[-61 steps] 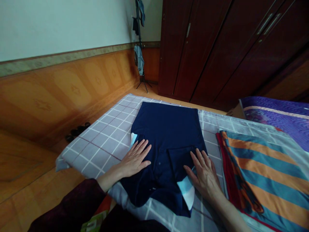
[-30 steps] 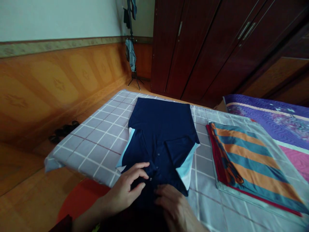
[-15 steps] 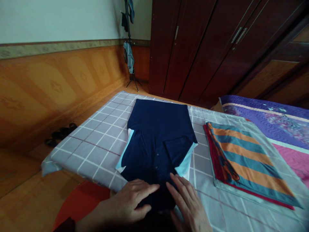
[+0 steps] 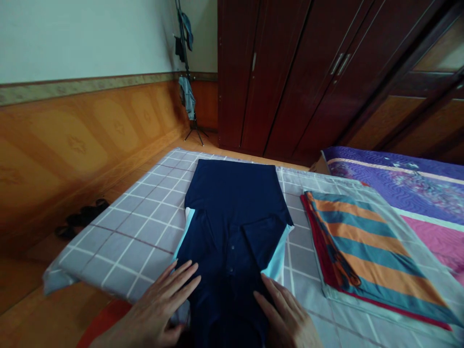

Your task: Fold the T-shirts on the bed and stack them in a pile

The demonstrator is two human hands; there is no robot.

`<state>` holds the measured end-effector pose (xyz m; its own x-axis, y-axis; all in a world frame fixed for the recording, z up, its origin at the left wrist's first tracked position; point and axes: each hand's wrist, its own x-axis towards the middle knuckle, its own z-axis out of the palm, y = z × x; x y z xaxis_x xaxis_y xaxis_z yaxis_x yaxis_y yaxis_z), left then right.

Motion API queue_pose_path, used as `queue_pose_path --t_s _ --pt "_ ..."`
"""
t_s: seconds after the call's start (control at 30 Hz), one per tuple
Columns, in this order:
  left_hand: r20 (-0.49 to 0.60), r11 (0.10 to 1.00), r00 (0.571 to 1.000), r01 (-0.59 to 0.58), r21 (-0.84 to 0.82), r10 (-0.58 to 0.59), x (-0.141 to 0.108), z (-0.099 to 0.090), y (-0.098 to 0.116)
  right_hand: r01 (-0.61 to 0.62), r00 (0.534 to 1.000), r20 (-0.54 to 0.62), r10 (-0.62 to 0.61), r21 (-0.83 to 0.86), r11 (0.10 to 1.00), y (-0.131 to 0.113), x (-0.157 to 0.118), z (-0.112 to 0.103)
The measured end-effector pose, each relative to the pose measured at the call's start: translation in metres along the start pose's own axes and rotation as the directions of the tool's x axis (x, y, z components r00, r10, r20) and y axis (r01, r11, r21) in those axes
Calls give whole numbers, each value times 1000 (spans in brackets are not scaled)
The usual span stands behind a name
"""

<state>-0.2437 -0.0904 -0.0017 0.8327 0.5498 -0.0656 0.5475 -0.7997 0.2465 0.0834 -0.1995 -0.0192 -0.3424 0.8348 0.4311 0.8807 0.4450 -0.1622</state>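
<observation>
A navy polo shirt (image 4: 235,193) with light blue side panels lies flat on the checked cloth, its buttons facing up and its sleeves folded inward. Its near end runs out of view at the bottom. My left hand (image 4: 159,299) rests with fingers spread on the shirt's left edge. On the opposite edge, beside the light blue panel, my right hand (image 4: 284,309) lies with fingers stretched out. Neither hand grips the fabric.
Right of the shirt lies a stack of folded clothes (image 4: 366,237), orange and teal striped on top. Under everything spreads a grey checked cloth (image 4: 145,222). A red stool (image 4: 108,321) is low at left. A coat stand (image 4: 188,77) and dark wardrobe (image 4: 275,82) stand behind.
My left hand has moved left, from the shirt's near middle to its left edge. My right hand has shifted slightly right and down. The view has tilted up a little.
</observation>
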Motion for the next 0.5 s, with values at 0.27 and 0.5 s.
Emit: queue_pose_path --t_s 0.27,0.5 --pt "-164 978 976 -112 178 142 9 5 -17 41 996 77 -37 -46 998 16 20 -9" --pt "-172 938 948 -214 273 266 18 11 -34 58 989 -127 -79 -167 984 25 7 32"
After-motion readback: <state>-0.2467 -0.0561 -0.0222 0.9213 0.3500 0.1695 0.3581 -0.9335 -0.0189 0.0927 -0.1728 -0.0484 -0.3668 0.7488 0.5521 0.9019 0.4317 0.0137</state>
